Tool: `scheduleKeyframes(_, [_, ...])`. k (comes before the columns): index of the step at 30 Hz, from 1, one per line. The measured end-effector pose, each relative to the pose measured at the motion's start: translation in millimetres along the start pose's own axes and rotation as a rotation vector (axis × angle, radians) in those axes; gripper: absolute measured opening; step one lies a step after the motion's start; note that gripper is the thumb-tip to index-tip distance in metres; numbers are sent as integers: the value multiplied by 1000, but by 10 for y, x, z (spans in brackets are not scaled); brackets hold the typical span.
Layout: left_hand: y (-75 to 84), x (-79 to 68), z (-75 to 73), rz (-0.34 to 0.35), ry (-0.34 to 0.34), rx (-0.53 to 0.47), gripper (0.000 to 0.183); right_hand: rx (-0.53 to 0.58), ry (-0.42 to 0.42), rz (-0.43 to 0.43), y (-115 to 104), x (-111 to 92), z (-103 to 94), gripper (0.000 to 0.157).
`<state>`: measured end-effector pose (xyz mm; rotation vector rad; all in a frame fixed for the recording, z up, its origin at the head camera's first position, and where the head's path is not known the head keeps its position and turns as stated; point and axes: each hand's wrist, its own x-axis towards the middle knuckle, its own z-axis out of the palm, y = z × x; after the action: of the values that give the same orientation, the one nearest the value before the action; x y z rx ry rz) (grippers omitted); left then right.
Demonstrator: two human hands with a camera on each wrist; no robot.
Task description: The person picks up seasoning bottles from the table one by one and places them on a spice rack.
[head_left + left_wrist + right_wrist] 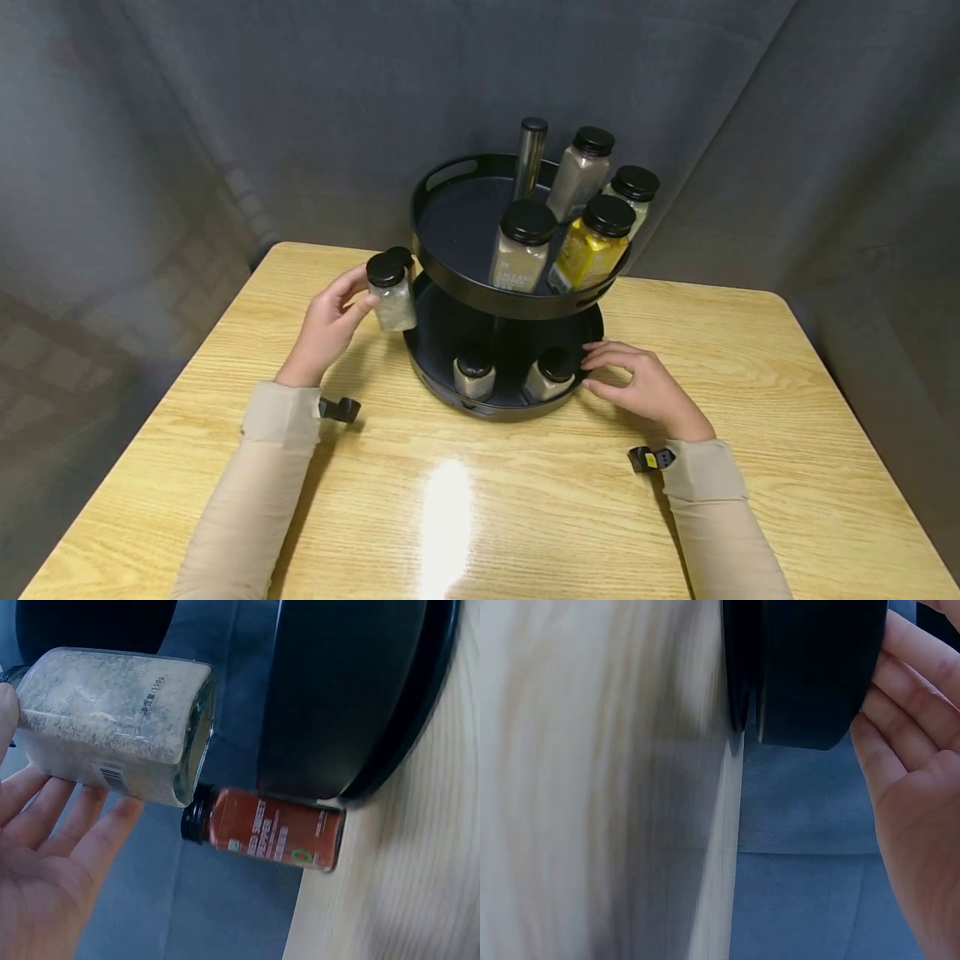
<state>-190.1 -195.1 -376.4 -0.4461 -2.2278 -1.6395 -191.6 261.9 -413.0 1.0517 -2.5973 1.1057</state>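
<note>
My left hand [330,317] grips a square spice jar [393,307] with a black lid and pale, flaky contents, raised beside the two-tier black turntable [480,287]. In the left wrist view the jar [112,720] lies sideways across the picture, fingers [97,832] along one side. Behind it a red pepper jar [277,829] stands on the table by the turntable; the held jar mostly hides it in the head view. At the right, my right hand [637,383] touches the lower tier's outer rim, its fingers [904,720] extended against the black wall [817,682].
On the upper tier stand a yellow jar [588,254], a beige jar [517,262] and two others behind, near the centre post [529,162]. Two jars sit at the lower tier's front, one left [474,382], one right [547,383]. Grey curtains [337,125] hang behind the wooden table [555,500].
</note>
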Motion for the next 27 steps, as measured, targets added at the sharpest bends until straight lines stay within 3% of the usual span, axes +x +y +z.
scheduleKeyframes(13, [32, -20, 216, -2, -73, -24, 49, 6, -8, 15, -25, -1, -15, 22])
scheduleKeyframes(27, [-29, -46, 401, -23, -168, -66, 48, 14, 16, -33, 40, 3, 10, 26])
